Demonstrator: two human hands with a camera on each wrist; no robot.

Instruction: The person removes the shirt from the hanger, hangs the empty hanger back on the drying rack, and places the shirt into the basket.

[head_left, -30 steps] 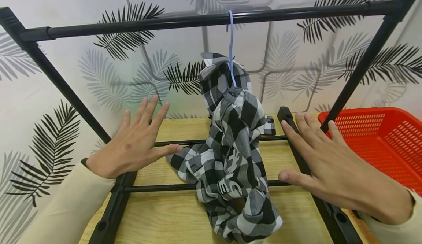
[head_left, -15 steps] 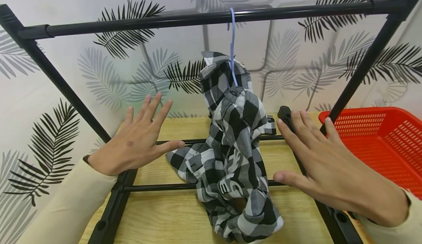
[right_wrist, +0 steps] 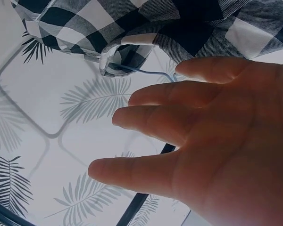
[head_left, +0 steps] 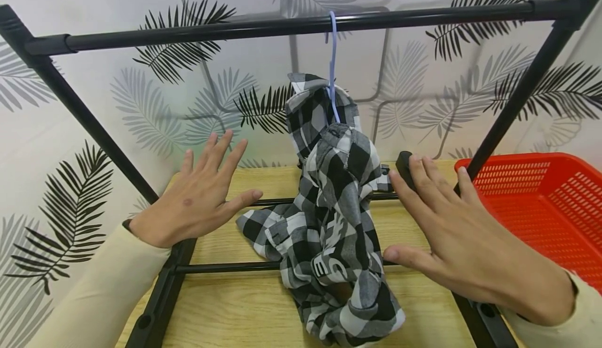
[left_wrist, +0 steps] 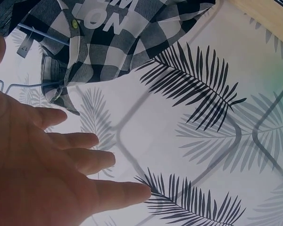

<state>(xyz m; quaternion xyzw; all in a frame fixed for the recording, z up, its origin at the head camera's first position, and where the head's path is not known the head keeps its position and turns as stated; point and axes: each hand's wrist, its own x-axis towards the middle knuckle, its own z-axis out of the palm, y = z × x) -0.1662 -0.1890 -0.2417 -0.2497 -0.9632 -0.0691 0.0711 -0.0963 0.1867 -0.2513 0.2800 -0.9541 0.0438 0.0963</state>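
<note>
A black, white and grey checked shirt point(head_left: 343, 181) with pale lettering hangs on a light-blue hanger point(head_left: 333, 66), hooked over the black rack's top bar point(head_left: 211, 30). My left hand point(head_left: 195, 199), fingers spread, is held to the left of the shirt, apart from it. On the other side, my right hand point(head_left: 456, 233) is also spread; its thumb tip comes close to the shirt's edge, and I cannot tell whether they touch. Both palms face away from the head camera. The left wrist view shows the shirt front point(left_wrist: 108, 42) with a button beyond the left hand point(left_wrist: 47, 165).
A red plastic basket point(head_left: 541, 181) stands at the right behind the rack's side post point(head_left: 522, 92). Two thin lower bars point(head_left: 226, 268) cross the rack above a wooden surface point(head_left: 226, 311). A leaf-patterned wall point(head_left: 178, 102) rises behind.
My right hand has drifted left, its thumb nearing the shirt. The left hand has shifted slightly right and up. The shirt hangs much as before.
</note>
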